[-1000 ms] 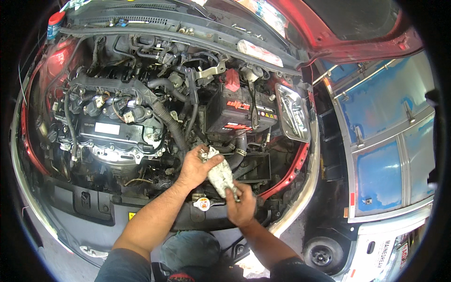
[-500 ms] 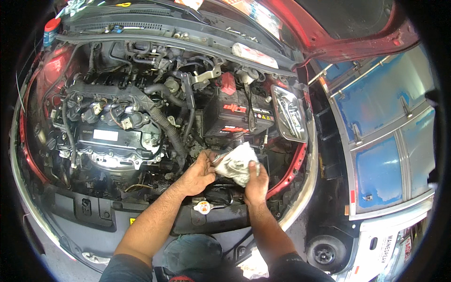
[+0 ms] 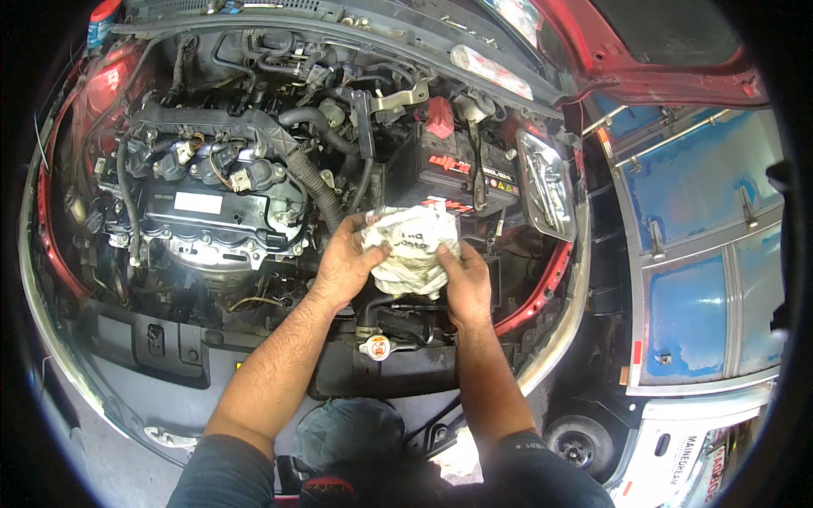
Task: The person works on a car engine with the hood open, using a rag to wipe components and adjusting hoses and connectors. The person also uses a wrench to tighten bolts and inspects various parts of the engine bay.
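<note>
Between my two hands is a crumpled off-white cloth [image 3: 406, 262] with dark printing on it, held over the engine bay in front of the car battery [image 3: 453, 169]. My left hand [image 3: 345, 264] grips its left side, thumb on top. On the right side my right hand [image 3: 467, 284] pinches the edge, thumb on the front face. Whether anything is wrapped inside the cloth cannot be seen. Just below the cloth sits the radiator cap [image 3: 375, 347] with its pale top.
The engine [image 3: 203, 212] fills the left of the bay. A metal tray [image 3: 546, 186] with tools rests right of the battery. A rolled white-and-red item [image 3: 491, 72] lies near the windscreen. A red-capped blue bottle [image 3: 103, 21] stands at the far left. Blue-and-silver panels [image 3: 686, 313] stand to the right.
The cloth has been spread wider and turned, so its printed face now shows. My left hand has moved from beside the cloth's edge onto it. The whole view has shifted slightly.
</note>
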A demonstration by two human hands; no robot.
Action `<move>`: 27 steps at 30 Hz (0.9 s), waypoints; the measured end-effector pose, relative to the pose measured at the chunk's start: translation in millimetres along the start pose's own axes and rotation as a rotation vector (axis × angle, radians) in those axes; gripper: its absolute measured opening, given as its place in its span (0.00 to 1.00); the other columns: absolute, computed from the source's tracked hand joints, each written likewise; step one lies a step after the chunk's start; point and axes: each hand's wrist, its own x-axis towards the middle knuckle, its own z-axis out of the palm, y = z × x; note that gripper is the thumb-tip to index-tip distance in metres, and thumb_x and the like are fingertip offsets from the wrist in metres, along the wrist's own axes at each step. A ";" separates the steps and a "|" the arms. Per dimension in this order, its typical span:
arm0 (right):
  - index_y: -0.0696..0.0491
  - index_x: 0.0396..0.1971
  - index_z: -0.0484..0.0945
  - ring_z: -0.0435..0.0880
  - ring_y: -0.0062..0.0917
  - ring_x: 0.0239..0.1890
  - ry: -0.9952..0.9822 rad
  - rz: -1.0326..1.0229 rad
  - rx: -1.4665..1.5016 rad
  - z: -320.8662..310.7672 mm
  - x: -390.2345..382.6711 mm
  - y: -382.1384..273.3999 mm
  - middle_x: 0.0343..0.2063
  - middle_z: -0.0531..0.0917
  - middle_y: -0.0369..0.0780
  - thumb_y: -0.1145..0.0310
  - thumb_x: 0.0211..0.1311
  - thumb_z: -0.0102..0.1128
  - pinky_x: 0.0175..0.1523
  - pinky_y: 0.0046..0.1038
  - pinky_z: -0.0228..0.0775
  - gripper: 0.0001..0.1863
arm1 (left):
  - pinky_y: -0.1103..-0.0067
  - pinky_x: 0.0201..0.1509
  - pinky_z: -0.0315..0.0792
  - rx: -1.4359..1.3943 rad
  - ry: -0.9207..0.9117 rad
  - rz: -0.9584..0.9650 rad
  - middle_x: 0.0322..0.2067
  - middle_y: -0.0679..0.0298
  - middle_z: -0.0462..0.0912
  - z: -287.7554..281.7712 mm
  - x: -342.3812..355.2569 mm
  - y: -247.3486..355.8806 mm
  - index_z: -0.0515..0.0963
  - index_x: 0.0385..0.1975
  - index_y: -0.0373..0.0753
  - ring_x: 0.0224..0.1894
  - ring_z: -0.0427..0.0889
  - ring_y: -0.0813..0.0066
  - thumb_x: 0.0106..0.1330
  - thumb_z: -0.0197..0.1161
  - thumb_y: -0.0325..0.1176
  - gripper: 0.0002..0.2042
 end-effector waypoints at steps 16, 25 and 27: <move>0.62 0.50 0.77 0.85 0.43 0.48 -0.164 -0.151 -0.761 -8.9 9.1 -8.7 0.43 0.85 0.52 0.67 0.61 0.65 0.54 0.37 0.74 0.20 | 0.73 0.65 0.68 0.489 -0.164 -0.120 0.57 0.53 0.77 -8.4 -3.4 9.5 0.63 0.67 0.30 0.58 0.76 0.69 0.69 0.62 0.38 0.30; 0.59 0.56 0.74 0.83 0.42 0.52 -0.159 -0.275 -0.511 37.6 -11.9 -26.5 0.49 0.81 0.53 0.73 0.60 0.64 0.59 0.35 0.72 0.23 | 0.76 0.55 0.75 0.554 -0.046 0.190 0.43 0.58 0.84 -9.8 -0.9 0.9 0.75 0.53 0.30 0.48 0.82 0.74 0.66 0.65 0.28 0.17; 0.56 0.62 0.71 0.74 0.41 0.62 -0.285 -0.581 -0.615 56.9 -29.1 -26.1 0.59 0.74 0.53 0.69 0.59 0.68 0.66 0.36 0.65 0.30 | 0.81 0.48 0.76 0.341 0.132 0.156 0.37 0.59 0.86 -14.1 2.3 -1.7 0.78 0.45 0.30 0.42 0.82 0.78 0.66 0.63 0.25 0.11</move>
